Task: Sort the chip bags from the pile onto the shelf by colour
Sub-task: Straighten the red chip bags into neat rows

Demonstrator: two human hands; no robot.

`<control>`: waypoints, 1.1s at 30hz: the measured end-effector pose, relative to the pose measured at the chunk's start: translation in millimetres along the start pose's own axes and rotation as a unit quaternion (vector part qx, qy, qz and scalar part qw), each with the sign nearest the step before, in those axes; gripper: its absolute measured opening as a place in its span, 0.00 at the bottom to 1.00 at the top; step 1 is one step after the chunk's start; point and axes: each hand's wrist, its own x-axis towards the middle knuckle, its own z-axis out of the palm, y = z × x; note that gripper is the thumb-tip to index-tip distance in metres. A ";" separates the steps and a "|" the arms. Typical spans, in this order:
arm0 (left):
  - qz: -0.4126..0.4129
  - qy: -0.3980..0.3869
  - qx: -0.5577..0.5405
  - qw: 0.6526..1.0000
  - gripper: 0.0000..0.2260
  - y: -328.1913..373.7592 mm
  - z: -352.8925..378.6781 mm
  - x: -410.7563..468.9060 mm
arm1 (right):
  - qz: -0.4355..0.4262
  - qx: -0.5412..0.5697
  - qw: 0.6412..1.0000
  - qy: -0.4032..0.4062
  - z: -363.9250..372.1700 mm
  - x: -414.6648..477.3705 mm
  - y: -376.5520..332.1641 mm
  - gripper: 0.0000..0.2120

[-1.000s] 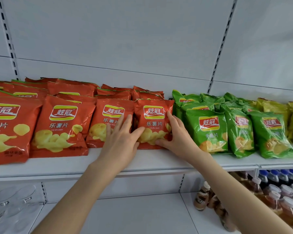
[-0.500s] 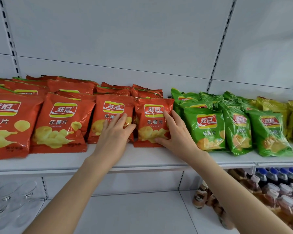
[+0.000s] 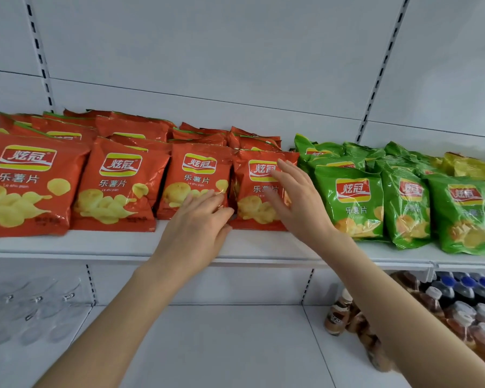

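Red chip bags stand in rows along the left and middle of the white shelf [image 3: 109, 246]. Green chip bags [image 3: 350, 201] fill the stretch to the right, and yellow bags [image 3: 471, 169] sit at the far right. My right hand [image 3: 294, 197] lies with straight fingers against the front of the rightmost red bag [image 3: 252, 208]. My left hand [image 3: 199, 222] rests flat at the foot of the neighbouring red bag [image 3: 199, 169], its fingertips at the gap between the two bags. Neither hand grips anything.
Below the shelf, a lower shelf [image 3: 207, 345] holds bottled drinks [image 3: 459, 312] at the right and clear plastic cups [image 3: 31, 309] at the left. The white back panel with slotted uprights rises behind the bags.
My right hand let go of the bag's right edge and slid up onto its front with fingers straight. My left hand moved slightly right and down, towards the bags' base.
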 end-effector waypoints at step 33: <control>-0.049 0.026 0.033 0.998 0.14 -238.4 -204.3 -203.9 | -0.082 0.044 0.993 -0.079 152.9 53.5 -324.0 0.17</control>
